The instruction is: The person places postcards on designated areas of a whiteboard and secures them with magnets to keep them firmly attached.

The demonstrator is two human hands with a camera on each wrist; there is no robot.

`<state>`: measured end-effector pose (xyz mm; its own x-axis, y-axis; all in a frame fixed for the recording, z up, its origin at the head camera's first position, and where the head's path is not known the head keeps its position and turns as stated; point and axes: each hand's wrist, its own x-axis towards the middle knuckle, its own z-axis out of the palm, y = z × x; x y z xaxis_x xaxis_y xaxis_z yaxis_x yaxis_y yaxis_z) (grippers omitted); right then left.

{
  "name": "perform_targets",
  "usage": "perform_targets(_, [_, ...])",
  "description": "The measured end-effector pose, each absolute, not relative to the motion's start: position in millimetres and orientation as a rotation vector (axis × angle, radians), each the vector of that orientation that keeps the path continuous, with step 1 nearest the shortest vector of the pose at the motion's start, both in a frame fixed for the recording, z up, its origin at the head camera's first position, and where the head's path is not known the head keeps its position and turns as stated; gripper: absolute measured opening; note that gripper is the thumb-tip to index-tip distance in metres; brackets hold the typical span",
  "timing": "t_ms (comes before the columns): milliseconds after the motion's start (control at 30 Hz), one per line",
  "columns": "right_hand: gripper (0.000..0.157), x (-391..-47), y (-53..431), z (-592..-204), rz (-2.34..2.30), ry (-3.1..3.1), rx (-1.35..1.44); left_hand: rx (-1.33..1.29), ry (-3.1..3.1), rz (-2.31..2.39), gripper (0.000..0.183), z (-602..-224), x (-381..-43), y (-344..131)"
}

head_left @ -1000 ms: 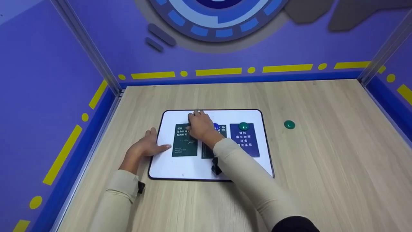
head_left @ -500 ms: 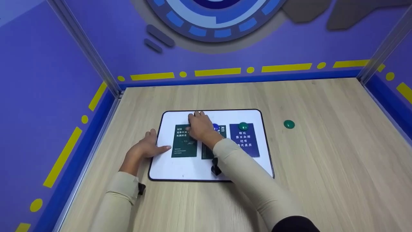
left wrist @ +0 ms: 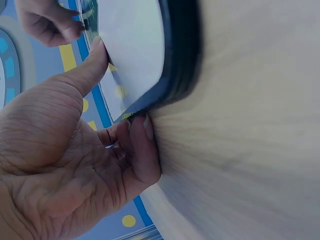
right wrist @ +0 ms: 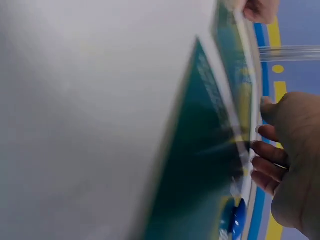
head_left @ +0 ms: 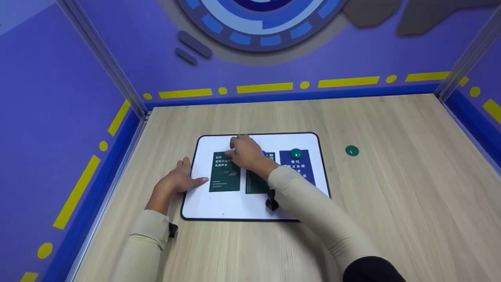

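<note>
A white board [head_left: 235,205] with a dark rim lies on the table. On it are a green card [head_left: 224,180] at left, a second green card [head_left: 256,183] in the middle and a blue card [head_left: 309,168] at right. My left hand [head_left: 178,178] holds the board's left edge, thumb on top and fingers curled against the rim. Over the left card's upper end is my right hand [head_left: 247,152], its fingers [right wrist: 272,152] loosely bent with nothing visible in them. A blue round magnet [right wrist: 240,219] sits on the middle card, partly hidden in the head view.
A green round magnet [head_left: 296,153] sits at the top of the blue card. Another green magnet [head_left: 352,150] lies on the wooden table [head_left: 391,188], right of the board. Blue-purple panels [head_left: 266,70] with yellow marks stand behind and at the sides.
My right hand and forearm have shifted slightly right, and the fingers have loosened from the left card's top. The left hand stays at the board's edge.
</note>
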<state>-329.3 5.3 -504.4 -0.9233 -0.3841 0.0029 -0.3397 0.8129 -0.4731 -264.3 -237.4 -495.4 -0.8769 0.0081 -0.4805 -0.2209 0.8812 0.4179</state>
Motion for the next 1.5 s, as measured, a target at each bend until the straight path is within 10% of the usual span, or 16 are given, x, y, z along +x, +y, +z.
perform_targets(933, [0.032,-286,302,-497,-0.886,3.154,-0.26,-0.128,2.564,0.639,0.117,-498,-267,-237])
perform_targets(1500, [0.043,-263,356,-501,-0.903,3.086,-0.094,-0.129,2.581,0.653,0.118,-497,-265,-236])
